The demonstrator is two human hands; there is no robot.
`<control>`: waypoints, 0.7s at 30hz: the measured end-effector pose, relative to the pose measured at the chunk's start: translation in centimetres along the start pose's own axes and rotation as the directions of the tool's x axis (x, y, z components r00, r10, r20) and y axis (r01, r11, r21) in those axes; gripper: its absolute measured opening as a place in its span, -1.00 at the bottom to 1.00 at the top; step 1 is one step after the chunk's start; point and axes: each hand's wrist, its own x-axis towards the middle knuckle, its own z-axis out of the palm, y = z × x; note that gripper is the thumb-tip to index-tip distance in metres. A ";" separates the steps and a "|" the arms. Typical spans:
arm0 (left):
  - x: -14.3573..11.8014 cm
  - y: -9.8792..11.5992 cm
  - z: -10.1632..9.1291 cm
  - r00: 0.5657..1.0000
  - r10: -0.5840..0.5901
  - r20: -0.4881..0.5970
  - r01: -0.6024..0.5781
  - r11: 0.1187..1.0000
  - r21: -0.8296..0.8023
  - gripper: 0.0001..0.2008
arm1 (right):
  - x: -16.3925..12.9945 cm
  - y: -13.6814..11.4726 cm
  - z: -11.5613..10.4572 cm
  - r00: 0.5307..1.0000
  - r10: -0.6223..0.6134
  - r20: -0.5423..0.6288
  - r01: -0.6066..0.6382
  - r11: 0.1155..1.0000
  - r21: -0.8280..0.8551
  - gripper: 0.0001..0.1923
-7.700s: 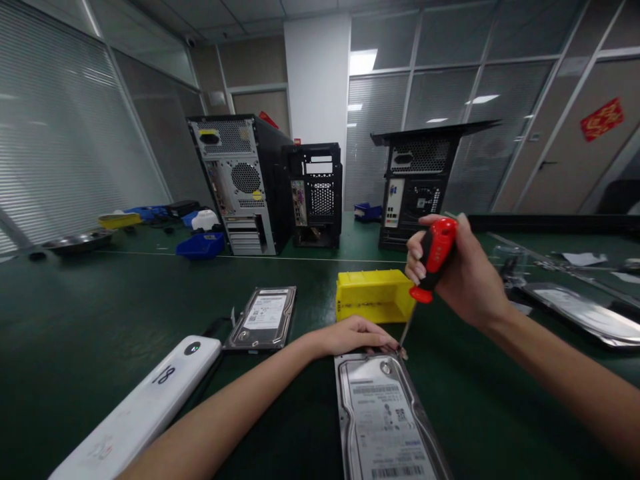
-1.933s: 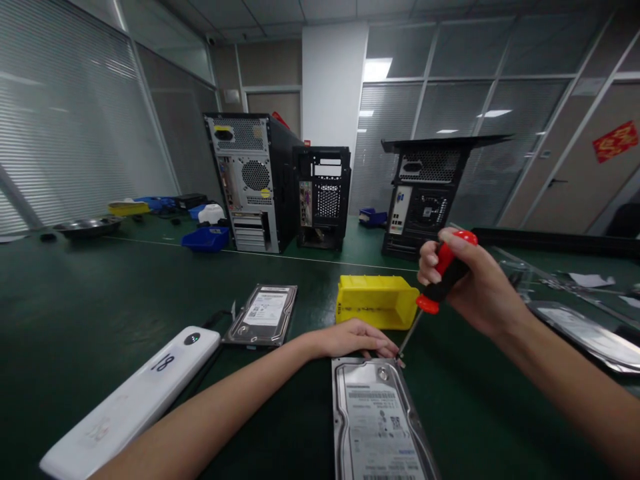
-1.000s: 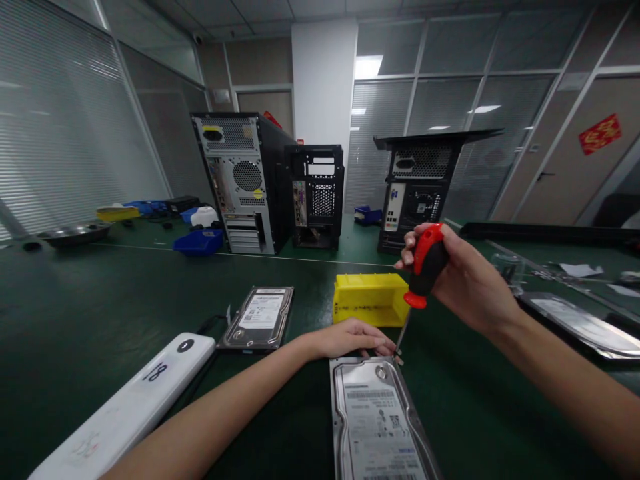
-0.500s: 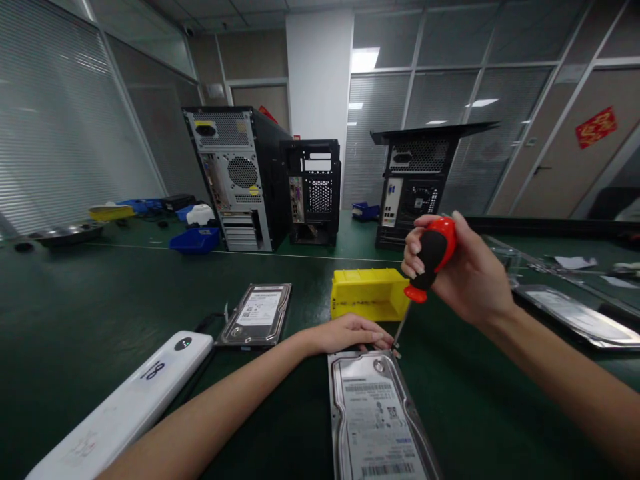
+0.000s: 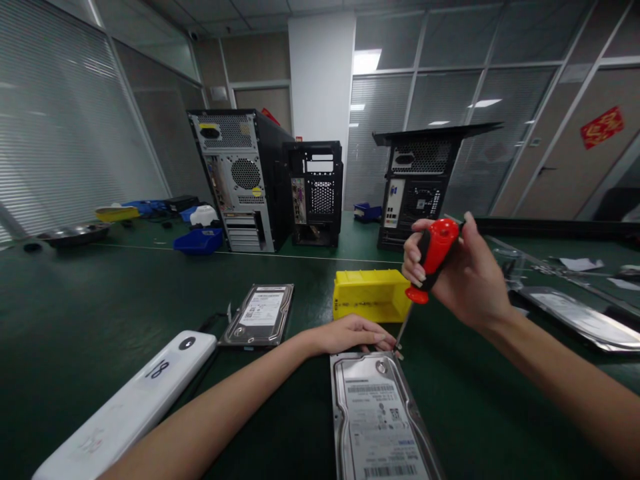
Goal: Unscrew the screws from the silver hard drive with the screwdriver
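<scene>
My right hand [image 5: 463,277] holds a red and black screwdriver [image 5: 436,257], its fingers round the handle and its thumb raised off it. The thin shaft slants down to the far right corner of a silver hard drive [image 5: 377,417], which lies label up in front of me. My left hand [image 5: 355,335] rests across the drive's far edge. Its fingertips are closed together by the screwdriver's tip; whatever they pinch there is too small to make out. Just behind that hand stands a yellow plastic bin [image 5: 370,297] on its side, opening towards me.
A second hard drive [image 5: 260,315] lies left of my left hand, beside a white power bank [image 5: 135,400] marked 18. Several computer cases, one a tall tower [image 5: 245,180], stand at the back. Another drive [image 5: 585,319] lies at right. A blue bin [image 5: 199,241] sits near the tower.
The screwdriver handle has turned in my right hand, showing more red now. My right thumb has lifted away from it. My left hand and the hard drive keep their places.
</scene>
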 end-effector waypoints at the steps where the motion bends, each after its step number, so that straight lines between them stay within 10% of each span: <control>1: 0.0 0.0 0.0 1.000 -0.001 -0.002 0.001 1.000 0.003 -0.65 | -0.1 0.0 0.0 1.000 0.000 0.000 0.000 1.000 -0.002 -0.57; 15: 0.0 0.3 0.3 1.000 -0.010 -0.011 0.010 1.000 -0.009 -0.64 | -0.3 -0.1 0.1 1.000 -0.017 -0.017 0.016 0.999 -0.038 -0.91; 21: 0.0 0.0 0.1 1.000 -0.010 -0.022 0.010 1.000 0.009 -0.64 | -0.2 -0.5 0.5 0.999 -0.019 -0.035 0.018 0.999 -0.032 -0.61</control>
